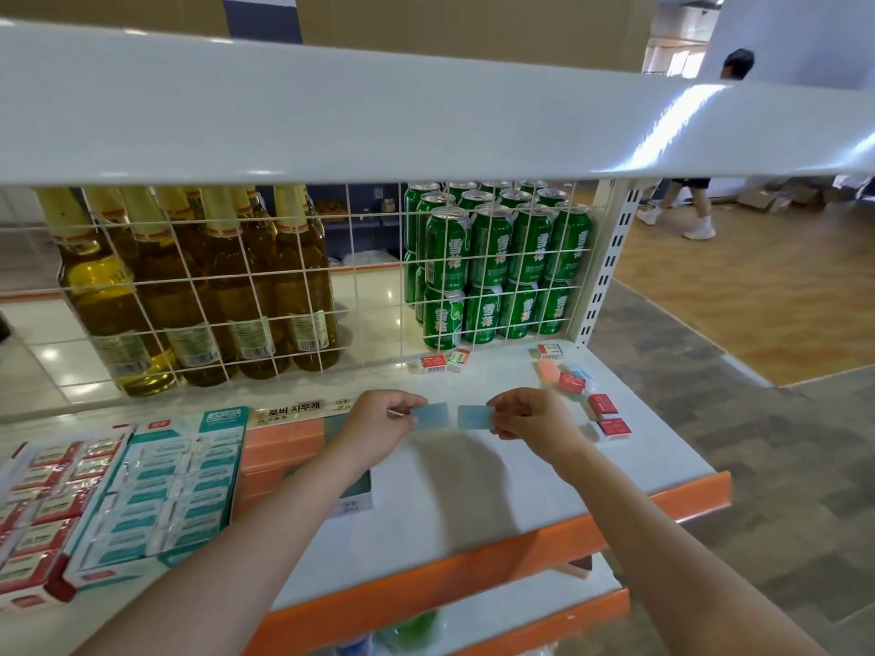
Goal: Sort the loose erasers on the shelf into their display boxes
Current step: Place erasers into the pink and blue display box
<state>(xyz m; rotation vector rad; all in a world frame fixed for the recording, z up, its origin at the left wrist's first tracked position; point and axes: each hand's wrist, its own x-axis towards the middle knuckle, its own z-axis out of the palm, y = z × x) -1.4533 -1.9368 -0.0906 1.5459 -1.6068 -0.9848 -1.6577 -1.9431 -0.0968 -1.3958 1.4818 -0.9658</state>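
- Erasers: two pale blue ones are held up over the white shelf, one in each hand, side by side with a small gap between them.
- Left hand pinches the left blue eraser by its left end, fingers curled round the edge; the forearm reaches in from the lower left, passing over the orange display box.
- Right hand pinches the right blue eraser by its right end, thumb and fingers closed on it; the forearm comes in from the lower right.
- Both hands sit at about the same height, knuckles turned up, wrists slightly bent inward.
- Loose red-and-white erasers lie on the shelf to the right of the right hand, with more near the wire grille at the back.
- Teal display box and red display box stand filled at the left.
- Behind the grille: amber bottles and green cans.
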